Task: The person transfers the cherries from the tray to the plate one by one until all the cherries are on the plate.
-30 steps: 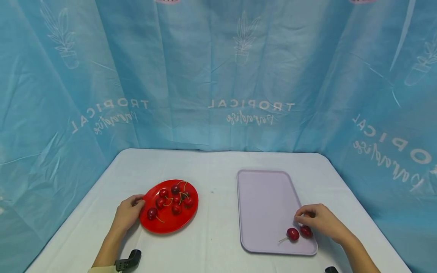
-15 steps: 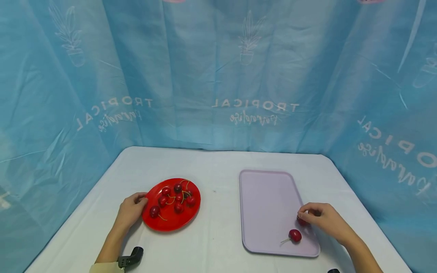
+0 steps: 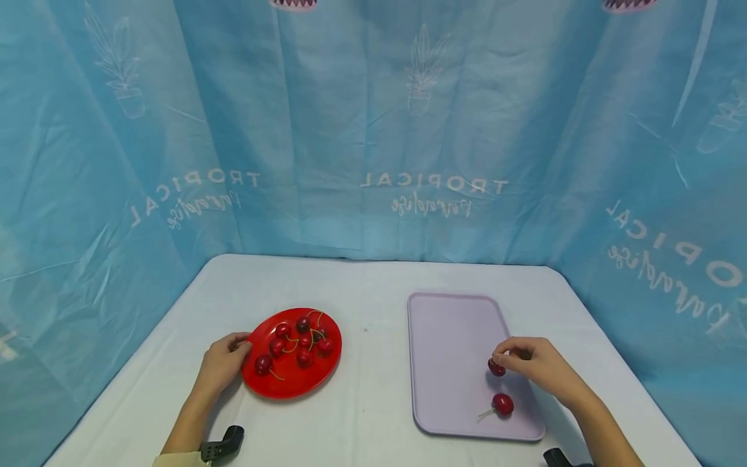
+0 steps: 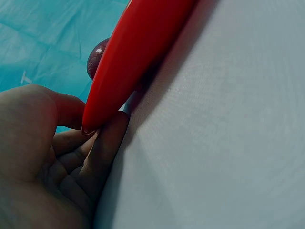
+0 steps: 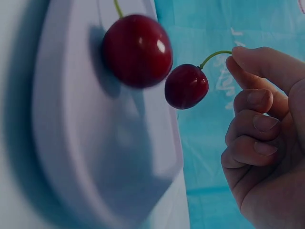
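My right hand pinches a cherry by its green stem between thumb and index finger, its other fingers curled in. This cherry hangs above the lilac tray. Another cherry lies on the tray near its front right, stem pointing left. On the left, my left hand grips the rim of a red plate, thumb on top and fingers underneath in the left wrist view. Several cherries with stems lie on that plate; one cherry peeks over the rim in the left wrist view.
Both plate and tray stand on a white-covered table, with a gap between them. A blue printed curtain closes off the back and both sides. A dark band with a device sits on the left wrist.
The right hand has taken a cherry by its stem from the tray's right edge, lifted it and moved it left. The left hand stays on the plate rim.
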